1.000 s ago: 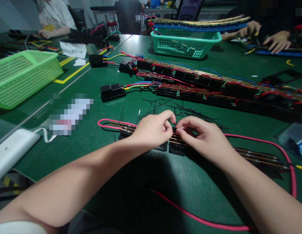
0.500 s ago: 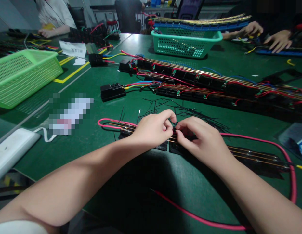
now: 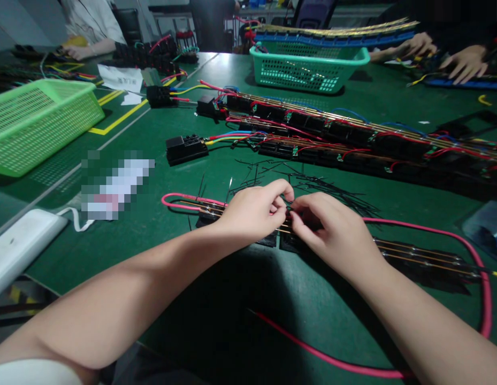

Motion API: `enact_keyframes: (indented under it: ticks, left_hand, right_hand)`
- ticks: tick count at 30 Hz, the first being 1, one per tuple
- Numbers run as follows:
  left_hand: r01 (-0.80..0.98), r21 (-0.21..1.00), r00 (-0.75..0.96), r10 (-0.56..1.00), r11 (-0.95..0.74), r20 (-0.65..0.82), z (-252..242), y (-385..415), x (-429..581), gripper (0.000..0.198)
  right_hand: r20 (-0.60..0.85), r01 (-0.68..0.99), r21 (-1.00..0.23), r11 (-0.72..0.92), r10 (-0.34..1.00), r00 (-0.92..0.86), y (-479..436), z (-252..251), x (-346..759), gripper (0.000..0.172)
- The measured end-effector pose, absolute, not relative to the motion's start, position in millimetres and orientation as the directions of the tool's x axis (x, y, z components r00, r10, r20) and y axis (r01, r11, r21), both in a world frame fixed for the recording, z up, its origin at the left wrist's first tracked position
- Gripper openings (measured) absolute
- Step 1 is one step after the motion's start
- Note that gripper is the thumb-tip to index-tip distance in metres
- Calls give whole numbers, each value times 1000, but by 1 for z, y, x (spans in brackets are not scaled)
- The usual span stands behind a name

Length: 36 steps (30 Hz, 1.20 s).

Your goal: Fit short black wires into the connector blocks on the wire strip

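Observation:
My left hand (image 3: 254,211) and my right hand (image 3: 330,227) meet fingertip to fingertip over a long black strip assembly (image 3: 425,259) with brass rails lying on the green table (image 3: 184,278). Both hands are closed in a pinch on a thin black cable tie (image 3: 287,206) at the strip's middle. A pink wire (image 3: 452,238) loops around the strip and trails toward me. Loose black cable ties (image 3: 332,190) lie scattered just beyond my fingers.
Finished wired strips (image 3: 352,133) lie across the table behind. A black connector block (image 3: 186,148) sits to the left. A light green basket (image 3: 35,123) is at far left, a teal basket (image 3: 308,69) at the back. Other people's hands (image 3: 465,61) work at the far edges.
My right hand's fingers have curled in tighter toward the left fingertips. The view has tilted slightly; the strip has not moved.

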<state>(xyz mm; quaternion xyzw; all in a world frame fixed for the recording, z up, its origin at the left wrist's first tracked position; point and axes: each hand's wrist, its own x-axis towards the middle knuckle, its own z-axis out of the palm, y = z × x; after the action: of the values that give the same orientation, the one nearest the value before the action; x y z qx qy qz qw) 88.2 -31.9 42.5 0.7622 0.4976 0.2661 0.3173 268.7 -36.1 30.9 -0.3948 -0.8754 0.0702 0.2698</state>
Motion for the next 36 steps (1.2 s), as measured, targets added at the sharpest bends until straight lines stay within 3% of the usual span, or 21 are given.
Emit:
enact_keyframes:
  ticks: [18,36]
  left_hand:
    - [626,639,428,882,-448,199,34,-31,88,21]
    - [588,721,378,912,-367,156,36,-31,88,18]
  right_hand:
    - [449,640,-268,720,681,-578,-35,29,267,4]
    - [442,602,-416,681,730,-521,-34,35,268,8]
